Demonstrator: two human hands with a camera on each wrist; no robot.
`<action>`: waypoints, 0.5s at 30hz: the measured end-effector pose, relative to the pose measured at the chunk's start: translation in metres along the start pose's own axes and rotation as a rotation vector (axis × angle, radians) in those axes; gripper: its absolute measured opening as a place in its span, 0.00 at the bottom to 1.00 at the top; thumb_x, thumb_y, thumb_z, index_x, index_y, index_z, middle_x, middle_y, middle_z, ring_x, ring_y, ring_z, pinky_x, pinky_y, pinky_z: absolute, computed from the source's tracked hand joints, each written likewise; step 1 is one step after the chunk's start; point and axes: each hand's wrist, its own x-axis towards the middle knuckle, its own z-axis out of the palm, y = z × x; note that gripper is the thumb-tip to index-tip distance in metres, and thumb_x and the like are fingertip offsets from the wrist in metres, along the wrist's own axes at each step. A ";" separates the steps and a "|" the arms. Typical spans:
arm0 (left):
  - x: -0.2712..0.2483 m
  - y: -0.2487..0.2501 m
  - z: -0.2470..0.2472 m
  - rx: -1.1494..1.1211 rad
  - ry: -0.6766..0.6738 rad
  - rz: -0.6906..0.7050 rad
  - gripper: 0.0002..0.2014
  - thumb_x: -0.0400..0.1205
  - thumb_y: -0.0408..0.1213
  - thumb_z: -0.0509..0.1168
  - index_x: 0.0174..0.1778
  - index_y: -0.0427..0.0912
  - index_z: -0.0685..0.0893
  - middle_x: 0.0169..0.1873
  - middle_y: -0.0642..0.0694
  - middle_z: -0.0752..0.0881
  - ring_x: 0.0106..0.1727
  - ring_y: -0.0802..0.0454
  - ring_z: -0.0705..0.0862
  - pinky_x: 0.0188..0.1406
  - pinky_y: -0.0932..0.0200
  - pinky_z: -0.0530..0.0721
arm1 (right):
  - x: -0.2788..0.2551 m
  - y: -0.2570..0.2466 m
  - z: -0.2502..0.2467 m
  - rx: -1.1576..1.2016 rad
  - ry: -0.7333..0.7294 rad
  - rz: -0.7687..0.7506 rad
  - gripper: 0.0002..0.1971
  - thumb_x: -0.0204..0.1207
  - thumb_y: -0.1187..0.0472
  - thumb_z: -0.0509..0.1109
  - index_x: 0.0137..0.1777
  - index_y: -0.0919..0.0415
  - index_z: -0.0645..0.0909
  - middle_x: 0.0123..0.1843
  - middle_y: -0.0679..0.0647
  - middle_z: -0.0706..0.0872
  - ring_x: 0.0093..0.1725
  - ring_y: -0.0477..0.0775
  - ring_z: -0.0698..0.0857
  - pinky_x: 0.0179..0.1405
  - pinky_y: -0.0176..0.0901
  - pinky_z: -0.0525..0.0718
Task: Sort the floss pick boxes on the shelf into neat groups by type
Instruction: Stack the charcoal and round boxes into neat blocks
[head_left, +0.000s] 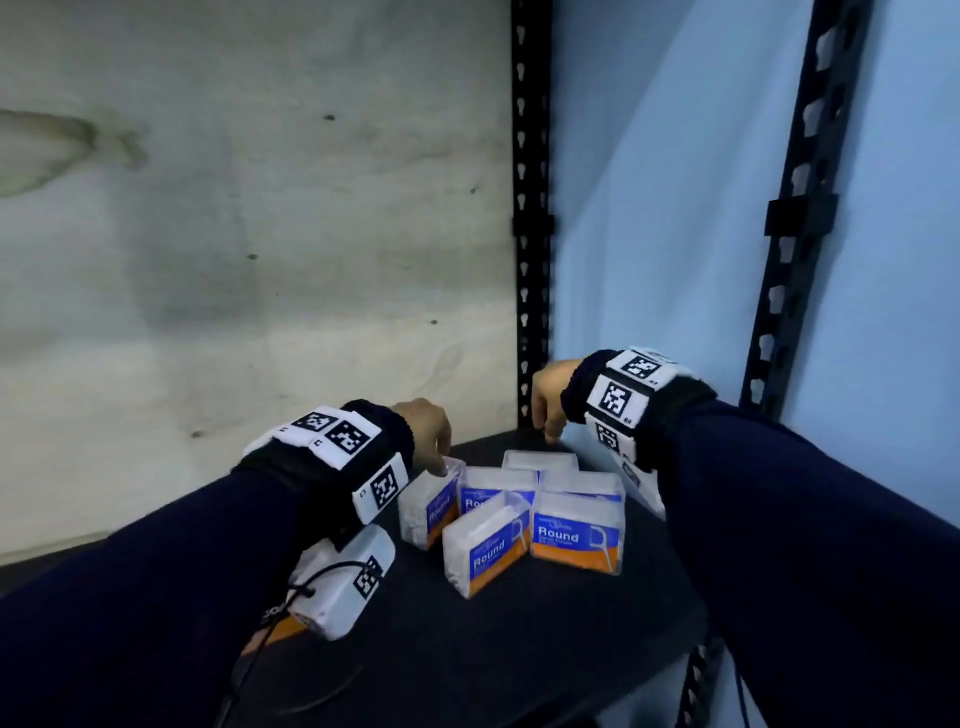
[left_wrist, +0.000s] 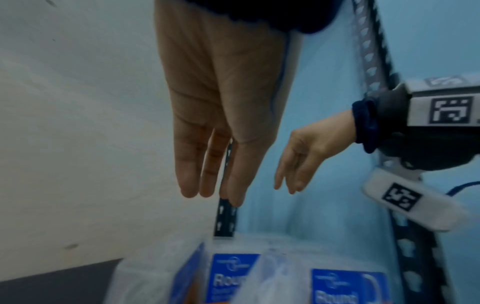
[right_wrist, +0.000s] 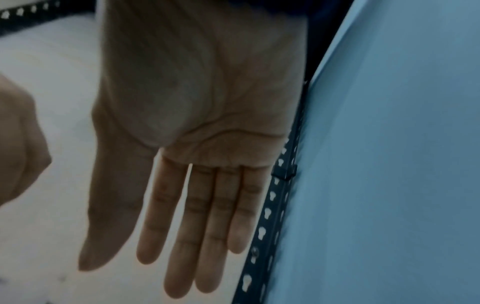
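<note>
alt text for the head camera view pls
Two dark-sleeved arms reach over clear floss pick boxes with blue-and-orange "Round" labels on a dark shelf. The left hand touches one box; the right hand hangs open behind them.

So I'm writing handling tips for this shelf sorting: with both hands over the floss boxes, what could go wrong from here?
1. The clear floss boxes stand packed and skewed; the left hand, fingertips at the leftmost box, might tip it into its neighbours.
2. The front tilted box sits toward the dark shelf front, so a nudge could slide it off.
3. The right hand, open by the corner upright, has little room there.
</note>
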 end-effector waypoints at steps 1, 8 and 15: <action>0.008 -0.003 0.000 0.008 -0.023 -0.014 0.19 0.80 0.41 0.68 0.63 0.34 0.84 0.61 0.37 0.86 0.51 0.48 0.82 0.47 0.57 0.77 | 0.007 0.002 0.001 -0.018 -0.038 0.006 0.19 0.70 0.65 0.76 0.61 0.68 0.85 0.58 0.60 0.88 0.37 0.46 0.79 0.33 0.26 0.77; 0.034 -0.013 0.001 -0.031 -0.227 -0.044 0.23 0.81 0.47 0.66 0.23 0.42 0.69 -0.02 0.54 0.67 0.02 0.63 0.67 0.06 0.78 0.62 | 0.039 0.014 0.026 -0.024 -0.107 0.028 0.18 0.75 0.66 0.72 0.64 0.70 0.82 0.36 0.44 0.89 0.35 0.38 0.82 0.35 0.28 0.78; 0.056 -0.019 0.008 -0.001 -0.379 0.064 0.22 0.83 0.37 0.64 0.22 0.45 0.68 -0.02 0.55 0.67 0.05 0.63 0.70 0.08 0.79 0.65 | 0.057 0.017 0.023 0.061 -0.292 -0.050 0.17 0.72 0.70 0.73 0.60 0.78 0.82 0.15 0.38 0.81 0.17 0.33 0.78 0.25 0.21 0.78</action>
